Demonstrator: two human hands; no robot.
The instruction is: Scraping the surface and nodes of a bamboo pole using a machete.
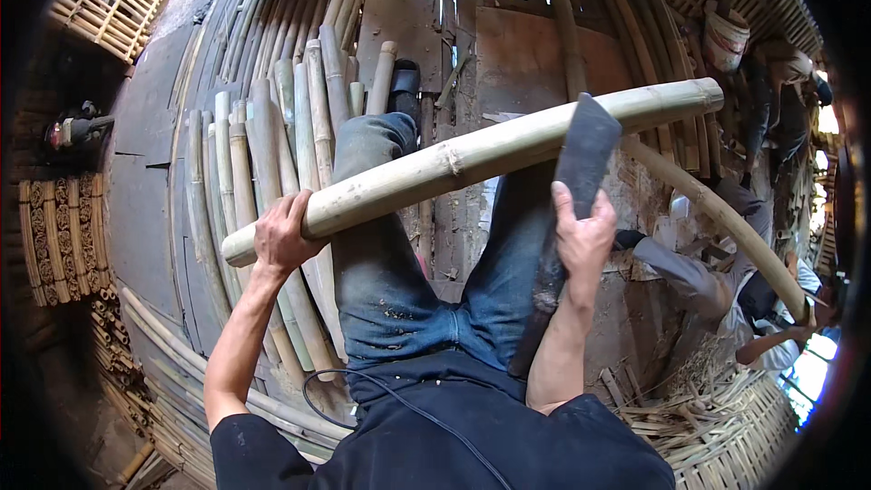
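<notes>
One thick bamboo pole (508,147) lies slanting over the jeans (390,281) of the person, its right end higher in the view. The left hand (287,234) is closed around this pole, and the cut left edge comes out just beyond the fingers. The right hand (583,231) is clamped on a long dark knife (588,141), whose blade crosses in front of the pole's right half; whether they touch, I cannot tell. Past the blade, the pole's right end is free. Left of the pole, flat grey boards (150,200) offer some room. Below its right half, another person's pole (726,213) comes near and makes this side narrower.
</notes>
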